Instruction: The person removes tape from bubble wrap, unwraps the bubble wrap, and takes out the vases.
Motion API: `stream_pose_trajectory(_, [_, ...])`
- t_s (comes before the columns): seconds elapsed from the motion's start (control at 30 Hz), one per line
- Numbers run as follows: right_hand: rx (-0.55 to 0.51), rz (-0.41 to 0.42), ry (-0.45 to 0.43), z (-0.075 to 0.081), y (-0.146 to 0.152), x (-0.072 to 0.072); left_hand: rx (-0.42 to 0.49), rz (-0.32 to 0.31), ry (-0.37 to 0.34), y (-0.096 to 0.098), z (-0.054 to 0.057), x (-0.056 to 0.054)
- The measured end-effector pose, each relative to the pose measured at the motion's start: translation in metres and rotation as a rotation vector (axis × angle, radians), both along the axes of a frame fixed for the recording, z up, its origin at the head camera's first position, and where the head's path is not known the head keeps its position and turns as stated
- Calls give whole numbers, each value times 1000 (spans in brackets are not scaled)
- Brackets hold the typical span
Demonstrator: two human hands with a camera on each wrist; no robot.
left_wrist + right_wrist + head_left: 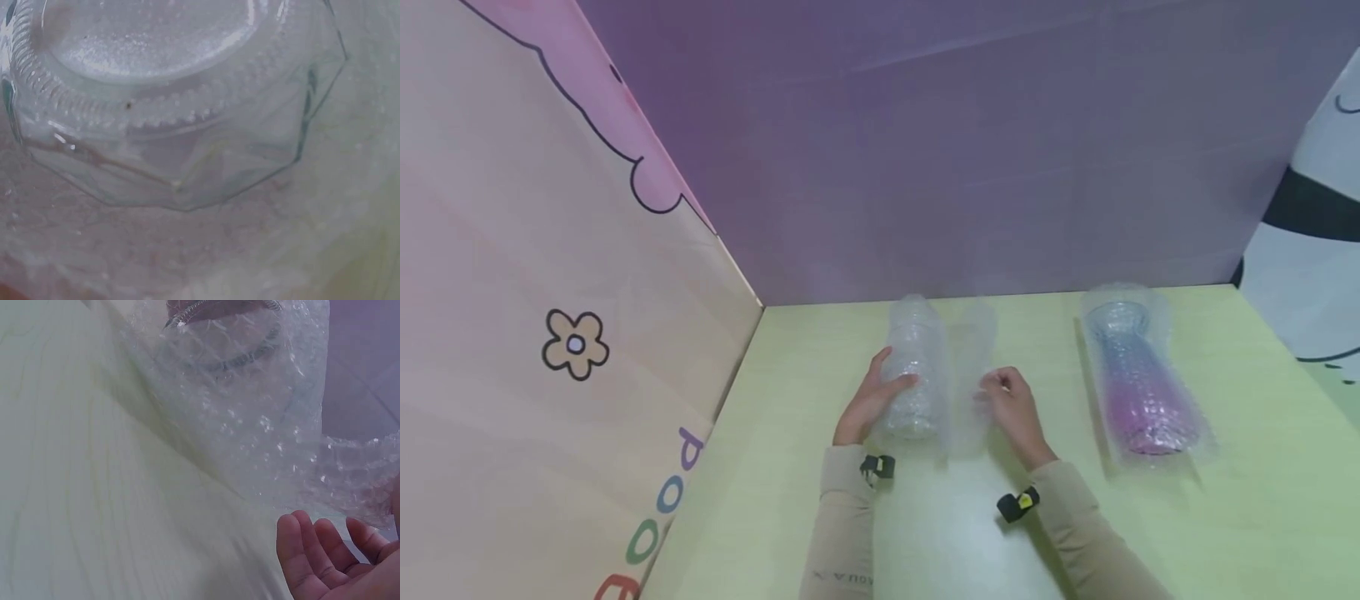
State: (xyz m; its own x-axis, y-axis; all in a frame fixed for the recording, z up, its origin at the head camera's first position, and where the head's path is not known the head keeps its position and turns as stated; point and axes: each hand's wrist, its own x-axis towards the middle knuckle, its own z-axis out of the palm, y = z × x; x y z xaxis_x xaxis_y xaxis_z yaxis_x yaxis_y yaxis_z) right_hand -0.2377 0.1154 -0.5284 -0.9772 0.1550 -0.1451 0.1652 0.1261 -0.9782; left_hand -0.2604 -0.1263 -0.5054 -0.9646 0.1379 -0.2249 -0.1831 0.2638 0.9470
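Observation:
A clear glass vase (913, 408) lies on the light table under a layer of bubble wrap. My left hand (872, 400) grips it from the left side, thumb across the top. Close up in the left wrist view, the glass (169, 162) shows a ribbed ring and a faceted edge. To the right of the vase, my right hand (1013, 408) pinches the loose edge of the bubble wrap (973, 337), which is lifted as a flap. In the right wrist view its curled fingers (290, 550) are at the wrap's lower edge.
Further right lies a second vase (1131, 392), blue to pink-purple, wrapped in bubble wrap. A purple-grey backdrop (970, 167) rises behind the table (940, 533). Printed panels stand at left (497, 350) and right (1315, 275).

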Motion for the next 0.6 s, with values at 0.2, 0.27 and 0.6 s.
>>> stream_pose_trajectory(0.2, [72, 1, 1, -3, 8, 0, 3, -5, 6, -1, 0, 0])
stream_pose_trajectory(0.27, [84, 5, 2, -3, 11, 0, 6, -6, 7, -2, 0, 0])
stream_pose_trajectory(0.6, [132, 17, -24, -7, 17, 0, 6, -13, 5, -2, -1, -1])
